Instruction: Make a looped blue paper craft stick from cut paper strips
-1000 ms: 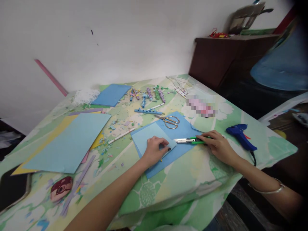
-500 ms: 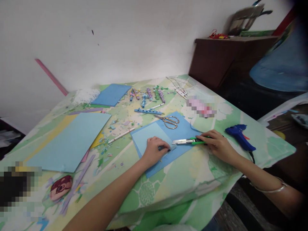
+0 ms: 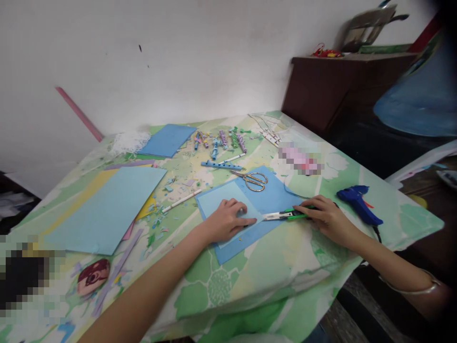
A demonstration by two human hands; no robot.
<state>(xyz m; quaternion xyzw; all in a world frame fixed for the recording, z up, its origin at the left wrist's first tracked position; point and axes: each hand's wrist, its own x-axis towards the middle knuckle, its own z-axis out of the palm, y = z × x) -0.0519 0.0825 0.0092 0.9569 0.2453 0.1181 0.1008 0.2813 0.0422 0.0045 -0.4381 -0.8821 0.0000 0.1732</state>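
My left hand [image 3: 228, 220] rests on a pale blue sheet [image 3: 222, 194], fingers apart, with one digit stretched toward the sheet's right corner. Under that sheet lies a larger, darker blue sheet [image 3: 276, 188]. In my right hand [image 3: 323, 218] is a green utility knife [image 3: 282, 216], its blade out and pointing left. The blade tip meets the pale sheet's right corner, close to my left fingertip; whether it cuts in I cannot tell. Gold-handled scissors [image 3: 254, 181] lie just beyond, on the darker sheet.
A blue glue gun [image 3: 360, 205] lies right of my right hand. Coloured sheets [image 3: 110, 209] are stacked at left, near a dark red, mouse-shaped object [image 3: 93, 277]. Decorated small tubes [image 3: 223, 138], a blue dotted stick [image 3: 221, 165], a white stick [image 3: 182, 200] and paper scraps lie behind.
My left hand has shifted from a small pale blue piece at the sheet's edge to lying on the sheet, a digit stretched out. The knife blade has moved slightly right and nearer me.
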